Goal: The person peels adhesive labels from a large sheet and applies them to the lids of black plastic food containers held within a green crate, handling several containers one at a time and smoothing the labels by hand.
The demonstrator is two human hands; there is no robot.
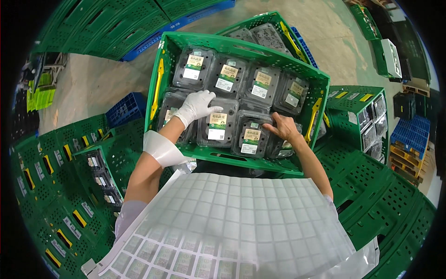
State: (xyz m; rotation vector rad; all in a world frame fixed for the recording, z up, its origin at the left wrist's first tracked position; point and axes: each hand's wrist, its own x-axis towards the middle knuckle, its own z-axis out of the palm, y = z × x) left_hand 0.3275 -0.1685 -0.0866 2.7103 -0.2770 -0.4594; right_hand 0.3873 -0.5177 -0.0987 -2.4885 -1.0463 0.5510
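A green plastic crate (240, 158) stands before me, holding two rows of clear plastic clamshell boxes with dark contents. My left hand (199, 106), in a white glove, rests over the near-left boxes with thumb and fingers apart. Its thumb touches the upper edge of a labelled clamshell box (217, 134). My bare right hand (286, 129) reaches over the near-right corner. The thumb lies at the edge of another clamshell box (251, 136), which overlaps a box behind it. Under that hand sits a partly covered clamshell box (284, 150); whether the fingers grip anything is hidden.
A large sheet of printed stickers (230, 212), with many blank spaces, spreads across my front. Stacked green crates (52, 195) stand at left, more green crates (376, 188) at right. Behind is another filled crate (275, 17). Blue pallets (411, 134) are at far right.
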